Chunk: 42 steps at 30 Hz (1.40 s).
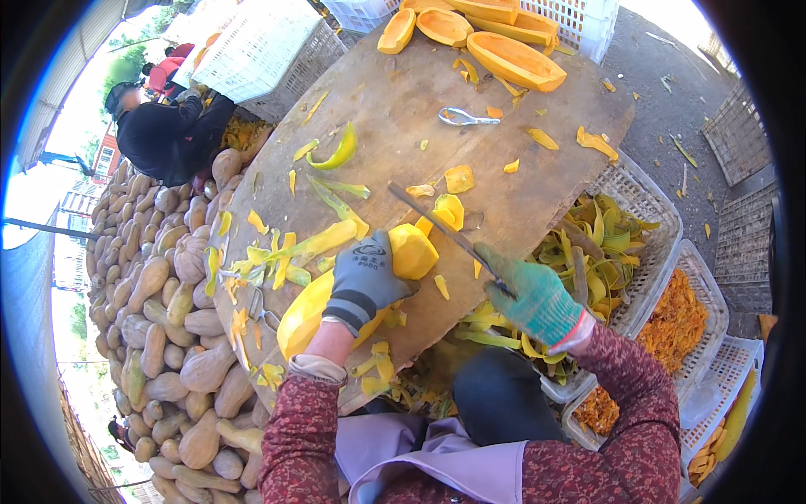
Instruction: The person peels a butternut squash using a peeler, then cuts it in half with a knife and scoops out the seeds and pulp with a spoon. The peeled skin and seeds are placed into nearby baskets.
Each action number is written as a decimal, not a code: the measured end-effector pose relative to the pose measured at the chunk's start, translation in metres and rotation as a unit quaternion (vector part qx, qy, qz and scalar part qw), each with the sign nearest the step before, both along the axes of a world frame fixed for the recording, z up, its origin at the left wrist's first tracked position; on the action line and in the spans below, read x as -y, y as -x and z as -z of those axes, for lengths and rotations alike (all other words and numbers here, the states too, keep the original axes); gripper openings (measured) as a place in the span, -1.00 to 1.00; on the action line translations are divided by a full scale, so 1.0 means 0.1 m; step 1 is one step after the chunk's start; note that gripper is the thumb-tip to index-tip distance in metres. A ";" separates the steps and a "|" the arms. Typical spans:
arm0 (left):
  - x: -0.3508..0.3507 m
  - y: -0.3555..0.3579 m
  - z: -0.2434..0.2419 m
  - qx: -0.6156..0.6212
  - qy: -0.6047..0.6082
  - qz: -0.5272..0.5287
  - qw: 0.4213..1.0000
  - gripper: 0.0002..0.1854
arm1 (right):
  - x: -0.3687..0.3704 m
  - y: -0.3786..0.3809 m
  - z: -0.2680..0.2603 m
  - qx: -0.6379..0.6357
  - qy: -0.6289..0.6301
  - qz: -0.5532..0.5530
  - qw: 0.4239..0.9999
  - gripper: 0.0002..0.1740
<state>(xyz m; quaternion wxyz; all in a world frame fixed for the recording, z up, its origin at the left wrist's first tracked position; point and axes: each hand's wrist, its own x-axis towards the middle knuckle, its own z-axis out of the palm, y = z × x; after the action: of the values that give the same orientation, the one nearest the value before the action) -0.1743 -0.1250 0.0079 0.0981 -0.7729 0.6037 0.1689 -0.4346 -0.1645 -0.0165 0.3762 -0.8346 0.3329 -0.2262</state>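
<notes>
My left hand (368,274), in a grey coated glove, grips a peeled yellow squash (412,252) on a wooden board (403,132). Its cut end faces away from my body. Another peeled yellow length (305,315) shows under and beside my left wrist; whether it is the same squash is hidden. My right hand (532,293), gloved in green knit, holds a long knife (441,227) by its handle. The blade slants up and left, past the squash's cut end. Beyond that end lie cut squash slices (449,208).
Hollowed squash halves (516,60) lie at the board's far end, with a metal spoon (466,117) nearer. A crate of peelings (598,246) and a crate of orange pulp (674,321) stand right. Whole squashes (182,353) are heaped left, where a person (167,132) sits.
</notes>
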 end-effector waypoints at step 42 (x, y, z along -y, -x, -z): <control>0.38 -1.00 0.20 -0.015 -0.033 0.032 0.999 -0.05 | -0.46 -0.99 0.44 -0.151 0.130 0.040 0.979 -0.32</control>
<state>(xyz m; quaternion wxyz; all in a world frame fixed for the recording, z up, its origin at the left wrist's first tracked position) -0.0743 -0.1631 -0.0121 0.1197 -0.7471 0.6234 0.1971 -0.3361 -0.1190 -0.0604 0.2004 -0.8869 0.3869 -0.1537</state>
